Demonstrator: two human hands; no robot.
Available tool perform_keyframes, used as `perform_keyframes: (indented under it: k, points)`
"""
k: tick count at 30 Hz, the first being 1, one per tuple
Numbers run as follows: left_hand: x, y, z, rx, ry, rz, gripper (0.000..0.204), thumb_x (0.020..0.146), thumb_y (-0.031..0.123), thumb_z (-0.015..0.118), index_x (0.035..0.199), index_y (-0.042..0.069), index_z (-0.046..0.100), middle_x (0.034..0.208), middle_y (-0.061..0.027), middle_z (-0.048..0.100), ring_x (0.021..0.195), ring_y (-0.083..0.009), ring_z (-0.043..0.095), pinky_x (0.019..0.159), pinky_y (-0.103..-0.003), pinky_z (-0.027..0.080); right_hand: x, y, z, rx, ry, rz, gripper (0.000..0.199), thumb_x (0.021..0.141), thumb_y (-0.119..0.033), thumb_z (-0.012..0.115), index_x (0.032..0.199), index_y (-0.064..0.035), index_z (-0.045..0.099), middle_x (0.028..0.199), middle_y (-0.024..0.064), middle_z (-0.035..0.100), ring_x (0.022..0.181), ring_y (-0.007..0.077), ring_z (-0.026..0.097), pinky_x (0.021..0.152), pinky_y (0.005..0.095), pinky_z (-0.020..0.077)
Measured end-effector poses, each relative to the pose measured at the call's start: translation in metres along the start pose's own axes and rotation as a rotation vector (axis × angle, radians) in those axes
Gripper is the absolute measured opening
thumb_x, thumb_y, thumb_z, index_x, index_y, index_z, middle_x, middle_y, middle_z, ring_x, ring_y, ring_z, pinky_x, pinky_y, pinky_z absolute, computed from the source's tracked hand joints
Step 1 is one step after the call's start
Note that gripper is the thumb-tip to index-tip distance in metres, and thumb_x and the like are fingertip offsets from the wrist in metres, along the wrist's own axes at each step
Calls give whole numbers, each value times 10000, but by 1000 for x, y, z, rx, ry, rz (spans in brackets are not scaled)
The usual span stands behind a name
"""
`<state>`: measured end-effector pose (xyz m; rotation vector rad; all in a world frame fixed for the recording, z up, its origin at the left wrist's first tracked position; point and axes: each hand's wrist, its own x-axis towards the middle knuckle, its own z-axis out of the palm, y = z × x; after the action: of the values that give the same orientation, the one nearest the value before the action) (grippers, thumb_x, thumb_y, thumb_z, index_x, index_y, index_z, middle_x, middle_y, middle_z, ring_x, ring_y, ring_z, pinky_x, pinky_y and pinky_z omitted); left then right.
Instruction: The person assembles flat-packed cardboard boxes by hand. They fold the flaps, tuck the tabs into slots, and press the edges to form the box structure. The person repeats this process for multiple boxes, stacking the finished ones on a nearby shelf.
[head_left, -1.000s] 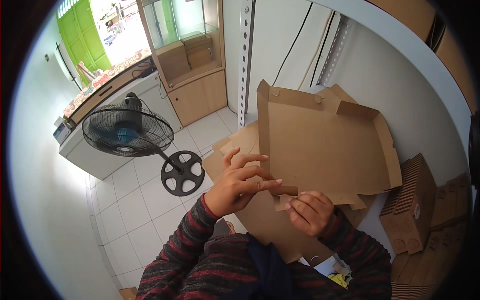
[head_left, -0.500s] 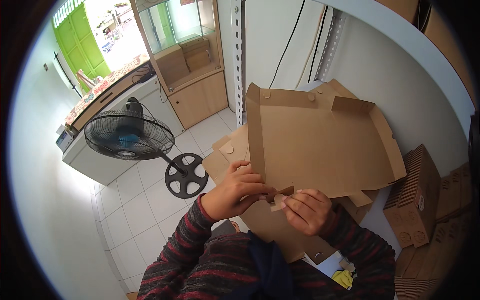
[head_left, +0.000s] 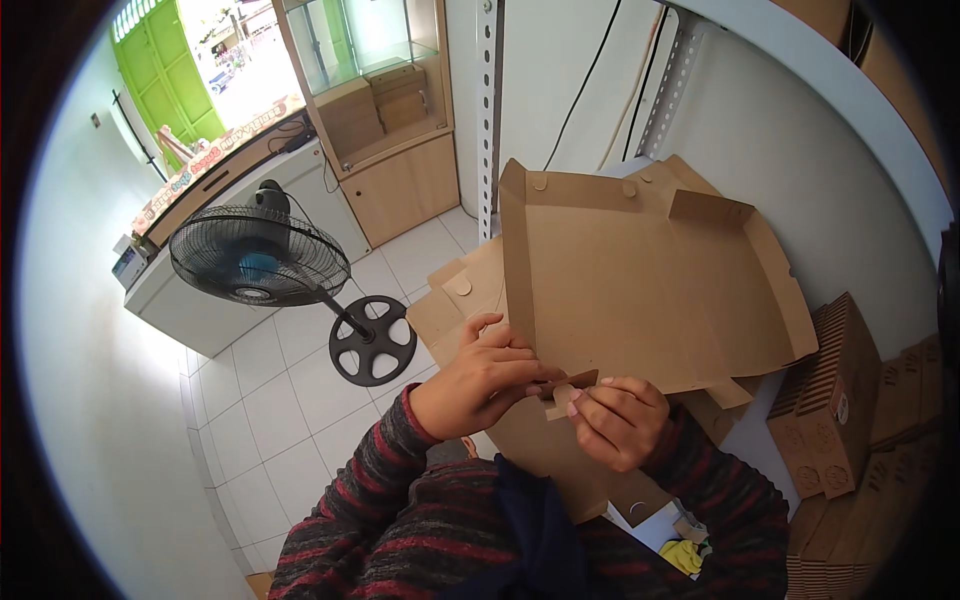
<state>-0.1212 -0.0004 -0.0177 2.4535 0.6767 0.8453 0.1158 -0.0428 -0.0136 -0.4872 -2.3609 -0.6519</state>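
Note:
A large brown cardboard box (head_left: 650,280), partly folded, lies before me with its walls raised on several sides. At its near left corner both hands pinch a small cardboard flap (head_left: 562,402). My left hand (head_left: 490,375) is closed on the corner edge from the left, thumb and fingers pressed together. From the right, my right hand (head_left: 620,420) grips the rounded tab of the flap between thumb and fingertips. The fingers hide part of the fold.
More flat cardboard (head_left: 455,305) lies beneath the box. Striped cardboard boxes (head_left: 825,400) stand at the right. A black standing fan (head_left: 260,260) is on the tiled floor at the left. A perforated metal shelf post (head_left: 488,120) rises behind. A yellow cloth (head_left: 683,556) lies near my right forearm.
The view has shifted slightly. Both hands stay at the same corner, with the flap and fingers only a little moved.

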Motion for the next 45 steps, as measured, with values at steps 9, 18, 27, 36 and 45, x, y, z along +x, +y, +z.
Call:
perform_keyframes:
  k: [9, 18, 27, 36, 45]
  points:
    - [-1, -3, 5, -42, 0, -4, 256, 863, 113, 661, 1117, 141, 675, 961, 8, 689, 1086, -214, 541, 1049, -470, 218, -3, -1, 0, -27, -14, -15, 67, 738, -92, 651, 693, -115, 607, 860, 26, 669, 811, 145, 644, 832, 324, 503]
    - [-2, -1, 7, -29, -31, 19, 314, 863, 108, 657, 1176, 128, 670, 897, -2, 662, 1005, -206, 544, 1059, -473, 203, 0, -1, 2, 15, -27, 68, 12, 734, -65, 664, 741, -69, 655, 845, 50, 677, 799, 151, 653, 844, 343, 498]
    - [-3, 3, 11, 110, 58, -20, 341, 759, 211, 782, 1088, 153, 711, 811, 37, 635, 949, -188, 567, 1067, -501, 245, 8, 6, 2, 74, -82, 250, 188, 770, -152, 683, 907, -23, 669, 929, 93, 667, 833, 217, 644, 826, 376, 509]
    - [-6, -2, 20, 126, 150, -26, 267, 703, 108, 778, 957, 157, 710, 803, 48, 640, 919, -167, 583, 1079, -500, 269, 14, 4, 2, 145, -191, 374, 304, 775, -205, 716, 1008, -15, 673, 931, 75, 661, 834, 216, 622, 828, 386, 466]
    - [-2, 7, 19, 199, 132, -36, 172, 733, 110, 755, 887, 141, 684, 883, 23, 620, 971, -190, 567, 1062, -493, 288, 7, 1, 7, 173, -113, 380, 111, 784, -113, 718, 852, -50, 657, 810, 39, 631, 734, 178, 601, 792, 387, 449]
